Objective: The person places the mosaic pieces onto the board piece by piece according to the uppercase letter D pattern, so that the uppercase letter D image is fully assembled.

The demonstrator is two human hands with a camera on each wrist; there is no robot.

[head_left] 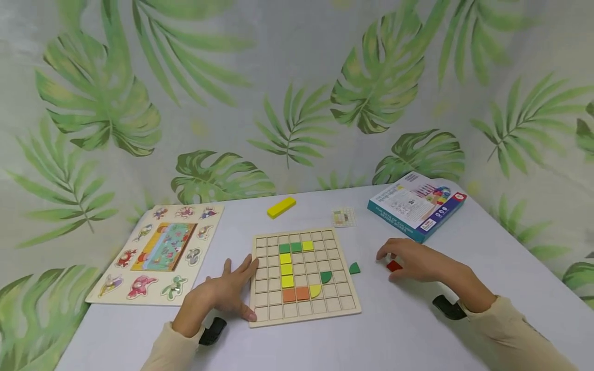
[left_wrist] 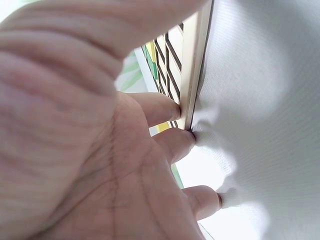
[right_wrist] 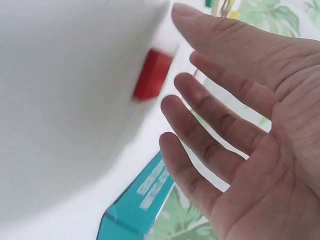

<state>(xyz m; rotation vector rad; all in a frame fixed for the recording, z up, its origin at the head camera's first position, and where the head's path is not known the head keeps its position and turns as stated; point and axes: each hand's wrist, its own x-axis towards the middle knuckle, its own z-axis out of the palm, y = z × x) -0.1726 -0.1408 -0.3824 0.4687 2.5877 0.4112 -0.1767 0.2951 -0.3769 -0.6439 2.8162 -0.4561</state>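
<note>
A wooden grid board [head_left: 344, 291] lies on the table with green, yellow and orange squares in its cells, plus a yellow quarter-circle [head_left: 315, 291] and a green one [head_left: 326, 277]. My left hand [head_left: 227, 289] has its fingers spread along the board's left side, thumb at the near corner; in the left wrist view, fingertips touch the board's edge [left_wrist: 192, 65]. My right hand [head_left: 415, 261] hovers about a small red block [head_left: 393, 266] on the table. In the right wrist view, the fingers are loosely extended beside the red block [right_wrist: 152, 75], with a gap between.
A loose green quarter-circle [head_left: 355, 268] lies right of the board. Behind are a yellow bar [head_left: 281, 207] and a small pattern card [head_left: 344, 217]. A boxed toy [head_left: 417, 206] sits at back right, a sea-animal puzzle board [head_left: 109, 265] at left.
</note>
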